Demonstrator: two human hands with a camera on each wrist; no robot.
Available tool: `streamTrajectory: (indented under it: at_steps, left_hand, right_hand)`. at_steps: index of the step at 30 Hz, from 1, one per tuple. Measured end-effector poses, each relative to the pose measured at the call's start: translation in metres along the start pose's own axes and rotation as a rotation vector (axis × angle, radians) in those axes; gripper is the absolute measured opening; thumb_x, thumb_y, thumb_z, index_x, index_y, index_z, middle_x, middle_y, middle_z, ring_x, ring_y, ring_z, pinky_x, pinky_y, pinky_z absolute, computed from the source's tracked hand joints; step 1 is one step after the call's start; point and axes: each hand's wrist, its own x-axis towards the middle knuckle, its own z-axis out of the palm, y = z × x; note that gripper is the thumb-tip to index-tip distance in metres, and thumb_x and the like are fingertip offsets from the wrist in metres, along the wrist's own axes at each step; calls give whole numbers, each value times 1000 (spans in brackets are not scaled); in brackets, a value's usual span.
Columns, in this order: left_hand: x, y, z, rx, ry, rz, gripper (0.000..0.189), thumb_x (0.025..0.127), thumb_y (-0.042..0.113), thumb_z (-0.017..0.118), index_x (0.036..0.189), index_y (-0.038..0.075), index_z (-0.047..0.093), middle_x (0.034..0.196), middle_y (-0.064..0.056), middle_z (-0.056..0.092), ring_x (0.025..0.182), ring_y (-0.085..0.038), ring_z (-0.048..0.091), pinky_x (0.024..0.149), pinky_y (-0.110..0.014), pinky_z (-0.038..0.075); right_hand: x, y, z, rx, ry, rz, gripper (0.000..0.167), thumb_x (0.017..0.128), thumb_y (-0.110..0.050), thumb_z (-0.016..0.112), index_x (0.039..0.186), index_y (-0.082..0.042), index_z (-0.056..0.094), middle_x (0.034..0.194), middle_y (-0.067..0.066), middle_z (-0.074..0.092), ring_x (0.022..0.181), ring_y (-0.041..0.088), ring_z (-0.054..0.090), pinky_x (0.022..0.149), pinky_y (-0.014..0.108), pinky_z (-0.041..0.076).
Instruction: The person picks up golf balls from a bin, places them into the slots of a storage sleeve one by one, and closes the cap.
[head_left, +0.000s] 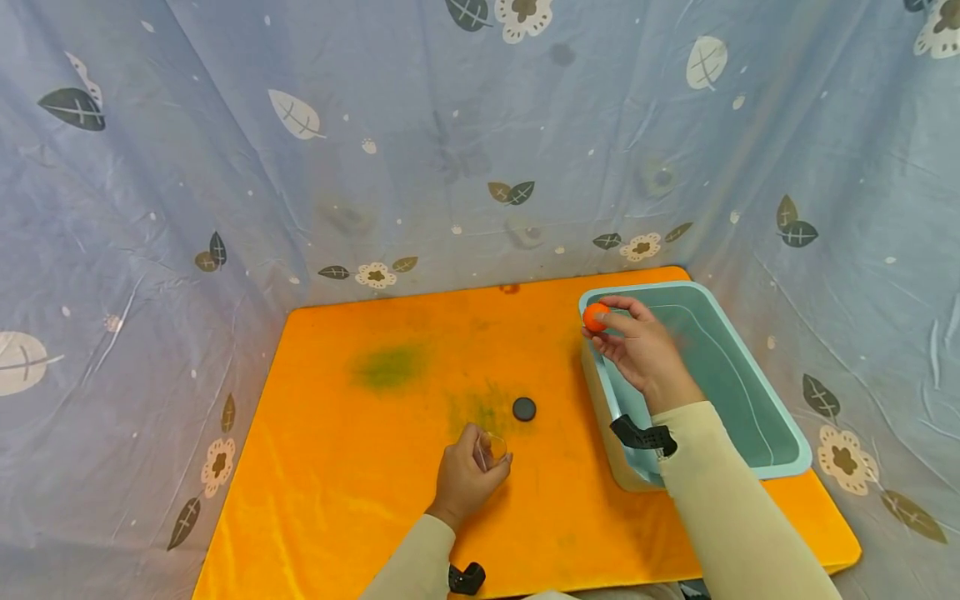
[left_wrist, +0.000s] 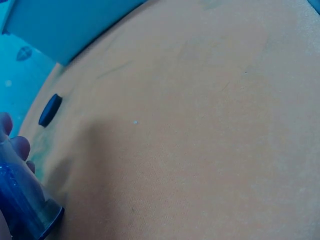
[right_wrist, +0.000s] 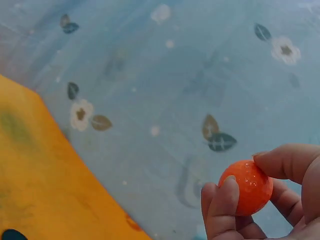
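My right hand (head_left: pixel 637 346) pinches a small orange ball (right_wrist: pixel 248 187) between thumb and fingers, held above the near-left rim area of a light blue tub (head_left: pixel 720 308). Its surface looks shiny and dimpled in the right wrist view. Low over the table, my left hand (head_left: pixel 468 475) grips a clear cup (left_wrist: pixel 25 195), its fingers curled round the wall. Part of the cup is hidden behind the hand in the head view. A black round disc (head_left: pixel 524 409) lies flat on the table, just beyond the left hand and to its right.
An orange cloth (head_left: pixel 360 467) with green stains covers the table. The tub stands on the table's right side, its walls rising well above the cloth. Blue patterned curtains (head_left: pixel 420 150) hang round the back and sides.
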Motion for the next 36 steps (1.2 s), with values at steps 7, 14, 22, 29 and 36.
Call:
streamTrajectory:
  at_steps: [7,14,22,29,36]
  left_hand:
    - [0,1,0,1,2,-1,35,90,23,89,100,8,59,66,17,53,49,0,47,49,-24,47]
    - [0,1,0,5,9,4,35,90,24,89,98,11,58,65,17,52,49,0,47,49,-24,47]
    - [0,2,0,14,10,-5,35,90,24,89,97,13,57,65,17,52,49,0,47,48,-24,46]
    - [1,-1,1,13,29,34,37,86,18,91,98,6,58,65,17,52,49,2,47,47,-21,45]
    - [0,-3,2,27,54,69,36,86,21,90,97,9,58,65,18,51,49,4,45,46,-19,44]
  right_hand:
    - [-13,18,19,-127,-108,-28,27,108,-2,68,134,-7,67,120,12,65,96,26,76,85,27,60]
    - [-24,33,32,-243,-145,-27,31,108,-8,69,138,-3,61,127,17,62,101,28,77,88,31,61]
    - [-39,59,41,-489,-194,11,42,105,-22,77,141,-4,66,125,16,69,105,34,75,83,35,57]
    - [-49,92,50,-571,-256,21,38,101,-22,81,133,-6,71,115,13,74,100,43,70,83,43,52]
    - [-57,120,52,-600,-340,22,32,99,-15,82,127,-3,72,111,13,71,93,35,65,81,42,51]
